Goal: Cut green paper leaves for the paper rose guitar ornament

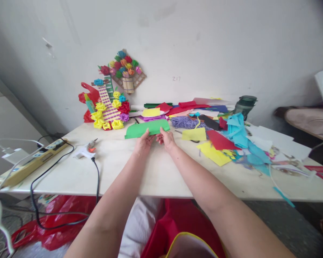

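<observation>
A green sheet of paper (148, 128), bent over along its length, is held above the middle of the table. My left hand (145, 141) pinches its near edge, thumb on top and fingers beneath. Close beside it, my right hand (165, 139) grips the same edge nearer the right end. Just to the right lie a yellow paper piece (194, 134) and a bundle of purple yarn (187, 123). Scissors, partly covered by the yellow paper, show only in part.
At left are a glue gun (84, 152) with its cord and a power strip (34, 161). Paper flowers (107, 118) stand at the back left. Red paper (222, 139), blue crepe paper (237, 130) and a dark bottle (244, 105) are on the right.
</observation>
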The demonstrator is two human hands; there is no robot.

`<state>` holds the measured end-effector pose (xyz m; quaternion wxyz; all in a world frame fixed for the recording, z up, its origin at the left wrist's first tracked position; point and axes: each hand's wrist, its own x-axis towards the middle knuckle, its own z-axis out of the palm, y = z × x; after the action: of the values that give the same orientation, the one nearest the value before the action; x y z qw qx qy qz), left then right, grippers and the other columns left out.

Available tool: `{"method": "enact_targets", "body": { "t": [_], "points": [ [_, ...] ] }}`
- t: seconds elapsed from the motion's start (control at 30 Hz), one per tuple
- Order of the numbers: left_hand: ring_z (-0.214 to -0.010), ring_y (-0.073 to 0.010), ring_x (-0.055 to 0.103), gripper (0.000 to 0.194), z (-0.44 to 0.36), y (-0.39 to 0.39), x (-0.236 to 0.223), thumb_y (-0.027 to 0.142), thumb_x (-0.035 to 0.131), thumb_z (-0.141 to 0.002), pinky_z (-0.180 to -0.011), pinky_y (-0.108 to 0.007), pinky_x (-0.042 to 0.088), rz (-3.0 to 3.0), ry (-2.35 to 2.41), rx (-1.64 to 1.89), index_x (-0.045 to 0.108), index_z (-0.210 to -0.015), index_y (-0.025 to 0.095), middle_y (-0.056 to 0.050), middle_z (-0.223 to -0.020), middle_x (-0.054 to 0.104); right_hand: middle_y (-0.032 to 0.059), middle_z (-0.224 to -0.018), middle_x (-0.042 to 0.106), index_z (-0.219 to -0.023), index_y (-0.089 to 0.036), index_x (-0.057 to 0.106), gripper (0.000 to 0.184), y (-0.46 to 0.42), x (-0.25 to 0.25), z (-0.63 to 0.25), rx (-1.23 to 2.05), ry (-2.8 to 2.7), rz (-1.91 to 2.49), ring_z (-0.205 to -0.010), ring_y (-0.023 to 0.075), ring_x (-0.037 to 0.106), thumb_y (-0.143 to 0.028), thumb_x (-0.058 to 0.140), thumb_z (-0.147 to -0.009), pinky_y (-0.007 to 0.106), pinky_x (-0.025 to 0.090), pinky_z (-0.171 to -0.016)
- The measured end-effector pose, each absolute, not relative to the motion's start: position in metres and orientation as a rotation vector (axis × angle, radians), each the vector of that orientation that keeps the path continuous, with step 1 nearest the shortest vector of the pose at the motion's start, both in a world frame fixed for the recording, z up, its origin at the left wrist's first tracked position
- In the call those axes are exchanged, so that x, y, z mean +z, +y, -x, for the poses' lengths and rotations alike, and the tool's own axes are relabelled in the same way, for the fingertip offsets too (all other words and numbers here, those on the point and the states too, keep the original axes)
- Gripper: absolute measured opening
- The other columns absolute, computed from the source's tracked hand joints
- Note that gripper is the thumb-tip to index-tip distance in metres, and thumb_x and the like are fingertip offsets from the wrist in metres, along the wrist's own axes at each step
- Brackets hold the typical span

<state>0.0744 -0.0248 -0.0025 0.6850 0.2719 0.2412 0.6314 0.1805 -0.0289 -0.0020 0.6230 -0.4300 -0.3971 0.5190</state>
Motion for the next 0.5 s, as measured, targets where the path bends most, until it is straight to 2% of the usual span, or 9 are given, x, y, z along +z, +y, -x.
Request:
{"method": "enact_targets", "body": {
  "t": [0.17,0.27,0.5],
  "points": [
    [-0.062,-0.0135,0.064,0.011,-0.077,-0.0249,-0.0053,0.003,0.053,-0.078,-0.068,-0.026,0.05,-0.638,0.57,1.419,0.061,-0.074,0.009,-0.006,-0.069,0.067,0.0009,-0.035,0.051,-0.055,-0.012,0.057,0.045,-0.03,-0.0027,-0.1791,1.226,-0.994,0.981,-0.027,0.0057,0.04,-0.047,0.051,-0.081,0.017,0.028,-0.03],
    [-0.062,-0.0136,0.064,0.013,-0.0761,-0.023,-0.0056,0.001,0.052,-0.078,-0.068,-0.026,0.051,-0.598,0.59,1.418,0.06,-0.071,0.009,-0.005,-0.067,0.066,0.001,-0.035,0.052,-0.053,-0.012,0.056,0.046,-0.031,-0.0017,-0.1804,1.217,-1.002,0.981,-0.026,0.0056,0.04,-0.048,0.051,-0.08,0.017,0.028,-0.03],
    [-0.057,-0.0117,0.062,0.016,-0.0751,-0.0216,-0.0042,-0.005,0.053,-0.073,-0.068,-0.025,0.054,-0.501,0.625,1.465,0.058,-0.07,0.009,-0.003,-0.063,0.064,0.0008,-0.034,0.052,-0.053,-0.013,0.054,0.04,-0.0273,-0.0023,-0.1855,1.157,-0.883,1.02,-0.024,0.0054,0.037,-0.036,0.047,-0.085,0.017,0.026,-0.028]
  ]
}}
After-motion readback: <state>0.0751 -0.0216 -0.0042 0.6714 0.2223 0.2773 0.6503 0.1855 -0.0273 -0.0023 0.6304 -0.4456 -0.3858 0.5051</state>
